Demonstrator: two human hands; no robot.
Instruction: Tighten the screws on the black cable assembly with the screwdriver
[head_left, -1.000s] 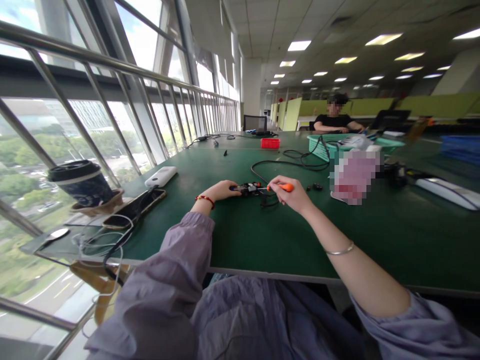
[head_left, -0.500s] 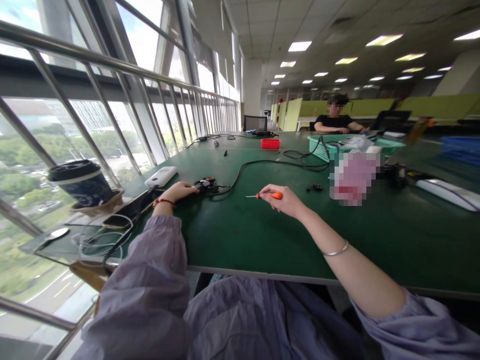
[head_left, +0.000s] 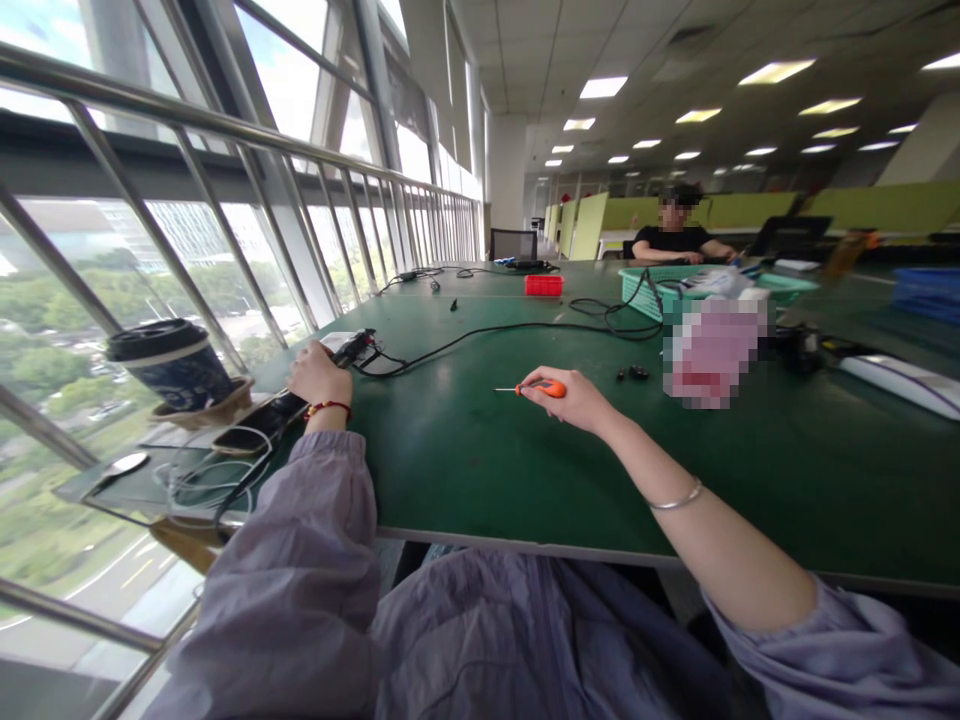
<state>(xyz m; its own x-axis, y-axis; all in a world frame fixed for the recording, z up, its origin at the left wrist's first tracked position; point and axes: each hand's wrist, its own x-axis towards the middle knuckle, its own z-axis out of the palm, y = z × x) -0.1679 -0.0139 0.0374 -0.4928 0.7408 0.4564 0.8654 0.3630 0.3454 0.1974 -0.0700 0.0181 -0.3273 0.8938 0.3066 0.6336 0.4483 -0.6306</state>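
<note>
My right hand (head_left: 574,398) is closed around the orange handle of a screwdriver (head_left: 551,388), whose thin metal shaft points left above the green table. On the left, my left hand (head_left: 320,375) grips a small black corded device (head_left: 355,347) with a bit of red at its end; its exact kind I cannot make out. A black cable (head_left: 480,330) runs from the device across the tabletop to the right. Behind the left hand lies a white box-like object (head_left: 341,338), partly hidden by the hand and device.
At left stand a lidded coffee cup (head_left: 171,362), a dark phone-like slab (head_left: 244,438) and a coiled white cable (head_left: 202,480). Farther off are a red tray (head_left: 544,286), a green basket (head_left: 637,290) and small black pieces (head_left: 637,372). A person (head_left: 675,238) sits across the table.
My left hand has moved left and toward me with the black corded device, lifting it and shifting its cable. My right hand with the screwdriver has hardly moved.
</note>
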